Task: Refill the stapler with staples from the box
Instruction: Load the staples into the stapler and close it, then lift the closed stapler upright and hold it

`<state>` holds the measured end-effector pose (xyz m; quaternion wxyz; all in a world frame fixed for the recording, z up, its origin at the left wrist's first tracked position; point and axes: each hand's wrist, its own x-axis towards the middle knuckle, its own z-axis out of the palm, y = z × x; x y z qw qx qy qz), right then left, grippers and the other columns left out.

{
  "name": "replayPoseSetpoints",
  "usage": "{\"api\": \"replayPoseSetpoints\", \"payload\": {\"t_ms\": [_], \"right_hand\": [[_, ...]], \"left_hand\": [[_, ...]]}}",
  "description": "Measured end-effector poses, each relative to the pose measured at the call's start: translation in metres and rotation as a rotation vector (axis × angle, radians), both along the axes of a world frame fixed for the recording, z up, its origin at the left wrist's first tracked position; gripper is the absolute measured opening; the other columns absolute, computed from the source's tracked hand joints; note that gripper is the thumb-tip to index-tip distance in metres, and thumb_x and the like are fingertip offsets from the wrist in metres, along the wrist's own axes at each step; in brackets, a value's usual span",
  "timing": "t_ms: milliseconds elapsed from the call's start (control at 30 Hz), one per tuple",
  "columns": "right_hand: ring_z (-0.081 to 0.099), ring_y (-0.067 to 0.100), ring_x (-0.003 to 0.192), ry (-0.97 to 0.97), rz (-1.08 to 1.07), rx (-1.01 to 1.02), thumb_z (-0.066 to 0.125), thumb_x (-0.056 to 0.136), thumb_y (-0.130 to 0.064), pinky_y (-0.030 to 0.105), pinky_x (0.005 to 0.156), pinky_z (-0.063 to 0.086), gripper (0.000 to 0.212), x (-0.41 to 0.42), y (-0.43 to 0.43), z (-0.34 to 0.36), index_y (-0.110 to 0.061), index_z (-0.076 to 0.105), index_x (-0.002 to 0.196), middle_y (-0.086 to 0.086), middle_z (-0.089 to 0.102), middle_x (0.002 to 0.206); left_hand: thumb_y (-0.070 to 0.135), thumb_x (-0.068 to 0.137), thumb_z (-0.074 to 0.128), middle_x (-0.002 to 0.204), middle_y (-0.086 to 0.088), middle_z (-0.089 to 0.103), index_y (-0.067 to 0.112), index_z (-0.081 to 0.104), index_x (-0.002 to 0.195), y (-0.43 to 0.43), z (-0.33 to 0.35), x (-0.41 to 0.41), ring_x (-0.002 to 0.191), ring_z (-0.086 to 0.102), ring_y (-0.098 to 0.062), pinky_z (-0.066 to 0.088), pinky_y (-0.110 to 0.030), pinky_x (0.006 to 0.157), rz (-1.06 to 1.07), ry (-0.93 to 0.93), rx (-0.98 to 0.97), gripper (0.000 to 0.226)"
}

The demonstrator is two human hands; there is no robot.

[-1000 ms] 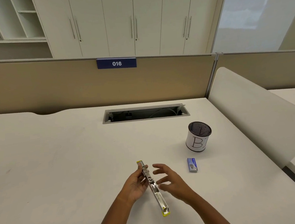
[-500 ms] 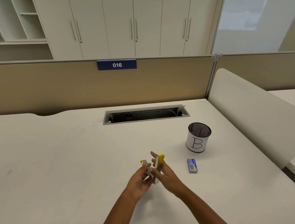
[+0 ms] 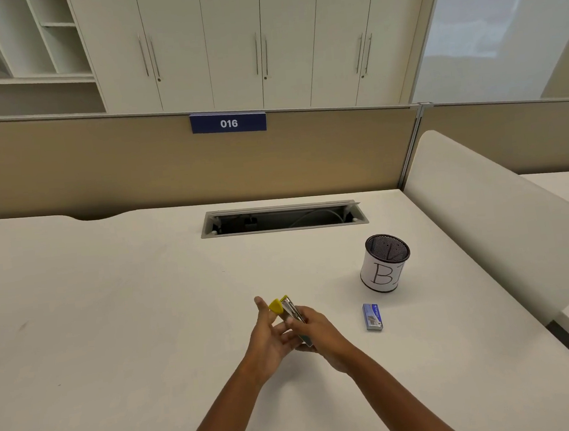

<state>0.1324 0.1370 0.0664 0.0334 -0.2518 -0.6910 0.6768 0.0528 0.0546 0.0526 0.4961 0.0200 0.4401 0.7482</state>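
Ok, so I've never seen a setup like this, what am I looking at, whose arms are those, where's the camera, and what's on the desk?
No machine here: they belong to a person working bare-handed. The camera sits on that person's head and looks forward and down, so you see roughly what they see. The left hand and right hand together hold a metal stapler with yellow tips above a white desk. To the right on the desk are a small blue staple box and a mesh pen cup marked B. Further back is a cable slot, then a partition with a 016 sign.
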Motion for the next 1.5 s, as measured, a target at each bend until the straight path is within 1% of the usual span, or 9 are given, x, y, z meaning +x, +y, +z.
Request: {"api": "replayPoseSetpoints", "payload": {"t_ms": [100, 200, 333, 533, 767, 933, 1000, 1167, 1500], "right_hand": [[0.057, 0.013, 0.092, 0.012, -0.019, 0.023, 0.045, 0.096, -0.023, 0.019, 0.075, 0.048, 0.019, 0.001, 0.002, -0.001, -0.018, 0.050, 0.114, 0.000, 0.057, 0.101], [0.055, 0.012, 0.092, 0.021, -0.046, 0.149, 0.044, 0.096, -0.020, 0.019, 0.074, 0.044, 0.018, 0.002, 0.001, -0.007, -0.020, 0.052, 0.112, -0.001, 0.058, 0.102], [0.053, 0.009, 0.084, 0.027, -0.112, 0.373, 0.043, 0.096, -0.013, 0.001, 0.062, 0.039, 0.023, 0.002, -0.001, -0.014, -0.009, 0.055, 0.115, 0.001, 0.059, 0.098], [0.061, 0.028, 0.088, -0.002, -0.109, 0.495, 0.041, 0.095, -0.013, 0.028, 0.071, 0.043, 0.021, -0.004, -0.002, -0.016, -0.002, 0.056, 0.105, 0.020, 0.068, 0.102], [0.060, 0.032, 0.110, 0.039, -0.096, 0.155, 0.044, 0.096, -0.018, 0.033, 0.091, 0.049, 0.024, -0.005, 0.002, -0.014, -0.009, 0.052, 0.116, 0.012, 0.059, 0.107], [0.062, 0.026, 0.093, 0.108, -0.184, -0.169, 0.045, 0.096, -0.025, 0.026, 0.076, 0.052, 0.024, -0.011, 0.004, -0.005, -0.012, 0.052, 0.114, 0.011, 0.060, 0.099], [0.061, 0.019, 0.084, 0.154, -0.225, -0.306, 0.046, 0.095, -0.025, 0.027, 0.076, 0.051, 0.021, -0.014, 0.010, 0.004, -0.008, 0.056, 0.104, 0.007, 0.060, 0.091], [0.061, 0.015, 0.081, 0.190, -0.219, -0.297, 0.047, 0.094, -0.014, 0.025, 0.075, 0.050, 0.016, -0.016, 0.024, 0.022, -0.007, 0.059, 0.087, 0.006, 0.062, 0.087], [0.048, 0.020, 0.057, 0.014, -0.401, -0.443, 0.049, 0.094, -0.009, 0.027, 0.059, 0.044, 0.029, -0.028, 0.012, 0.029, -0.001, 0.051, 0.066, 0.012, 0.051, 0.066]], "left_hand": [[0.054, 0.092, 0.029, 0.096, -0.017, 0.069, 0.016, 0.062, 0.106, -0.002, -0.002, -0.001, 0.075, 0.071, -0.024, 0.060, -0.030, 0.062, -0.027, 0.064, 0.038, 0.053], [0.024, 0.094, 0.047, 0.095, -0.010, 0.069, 0.017, 0.058, 0.114, -0.002, -0.007, -0.002, 0.077, 0.070, -0.019, 0.059, -0.024, 0.067, -0.001, 0.268, -0.008, 0.024], [0.010, 0.091, 0.052, 0.101, -0.009, 0.064, 0.007, 0.056, 0.120, 0.002, -0.008, 0.000, 0.091, 0.062, -0.020, 0.051, -0.026, 0.080, 0.087, 0.435, -0.072, 0.029], [0.008, 0.090, 0.055, 0.098, -0.008, 0.063, 0.011, 0.061, 0.106, 0.006, -0.006, 0.004, 0.086, 0.060, -0.018, 0.048, -0.024, 0.074, 0.191, 0.448, -0.147, 0.017], [0.007, 0.087, 0.059, 0.104, -0.003, 0.062, 0.010, 0.060, 0.112, 0.004, 0.005, -0.001, 0.090, 0.061, -0.019, 0.046, -0.027, 0.080, 0.050, 0.468, -0.177, 0.025], [0.023, 0.093, 0.050, 0.118, -0.005, 0.058, 0.014, 0.057, 0.116, 0.008, 0.023, -0.007, 0.107, 0.053, -0.019, 0.043, -0.028, 0.088, -0.068, 0.558, -0.185, 0.025], [0.030, 0.096, 0.045, 0.135, -0.006, 0.050, 0.014, 0.050, 0.127, 0.007, 0.021, -0.012, 0.121, 0.047, -0.020, 0.038, -0.030, 0.099, -0.022, 0.684, -0.316, 0.035], [0.038, 0.098, 0.031, 0.158, -0.004, 0.014, 0.012, 0.016, 0.148, -0.017, -0.019, -0.025, 0.147, 0.008, -0.020, 0.012, -0.035, 0.117, -0.139, 1.457, -1.018, 0.058], [0.036, 0.100, 0.021, 0.160, -0.005, 0.000, 0.010, 0.001, 0.149, -0.030, -0.041, -0.022, 0.147, -0.006, -0.021, 0.000, -0.039, 0.119, -0.337, 1.516, -1.168, 0.059]]}}
